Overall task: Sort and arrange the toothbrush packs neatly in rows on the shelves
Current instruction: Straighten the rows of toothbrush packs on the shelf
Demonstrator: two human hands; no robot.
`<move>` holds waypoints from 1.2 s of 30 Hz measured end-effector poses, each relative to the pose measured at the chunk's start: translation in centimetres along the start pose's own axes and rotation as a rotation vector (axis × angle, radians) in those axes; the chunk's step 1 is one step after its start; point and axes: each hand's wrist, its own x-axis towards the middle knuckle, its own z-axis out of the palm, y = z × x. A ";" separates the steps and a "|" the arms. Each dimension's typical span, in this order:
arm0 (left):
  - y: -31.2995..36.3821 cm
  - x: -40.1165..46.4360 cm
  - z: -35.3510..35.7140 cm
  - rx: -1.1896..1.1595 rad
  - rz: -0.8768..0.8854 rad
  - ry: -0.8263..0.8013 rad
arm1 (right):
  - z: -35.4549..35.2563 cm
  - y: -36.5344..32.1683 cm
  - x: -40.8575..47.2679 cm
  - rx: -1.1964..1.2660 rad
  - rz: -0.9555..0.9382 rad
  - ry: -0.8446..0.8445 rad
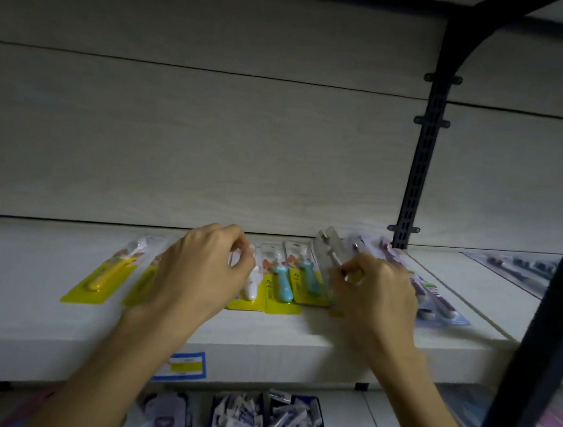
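A row of yellow-backed toothbrush packs lies on the white shelf. A yellow-handled pack lies leftmost, and two blue-handled packs lie in the middle. My left hand pinches the top of a white-handled pack and covers another yellow pack. My right hand grips a clear-fronted pack, tilted up off the shelf. Purple packs lie right of my right hand.
A black slotted upright and a black post stand at the right. A blue and yellow price label sits on the shelf's front edge. Below, a blue box of small sachets and more packs lie on the lower shelf.
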 end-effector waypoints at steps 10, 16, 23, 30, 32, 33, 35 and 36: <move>-2.2 0.2 0.0 -0.123 0.056 -0.033 | -0.8 -0.8 -0.5 -0.160 0.093 -0.164; -1.5 0.1 0.4 -0.152 0.032 -0.051 | -1.4 -0.7 -0.7 -0.154 0.100 -0.225; -1.0 -0.2 0.4 -0.152 0.052 -0.062 | -0.5 -1.6 -0.7 -0.146 0.045 -0.237; -0.7 -1.2 -0.6 -0.160 0.071 -0.104 | -0.3 -2.3 -0.9 -0.170 0.013 -0.266; -0.6 -1.6 -0.8 -0.158 0.086 -0.108 | -0.9 -2.7 -1.3 -0.188 0.006 -0.237; -0.6 -1.8 -0.9 -0.152 0.091 -0.112 | -1.3 -2.8 -1.5 -0.204 0.002 -0.219; -0.4 -2.1 -0.9 -0.139 0.110 -0.127 | -2.3 -2.9 -1.8 -0.234 -0.015 -0.187; -0.3 -2.3 -0.8 -0.137 0.127 -0.135 | -2.8 -2.8 -2.0 -0.239 -0.028 -0.173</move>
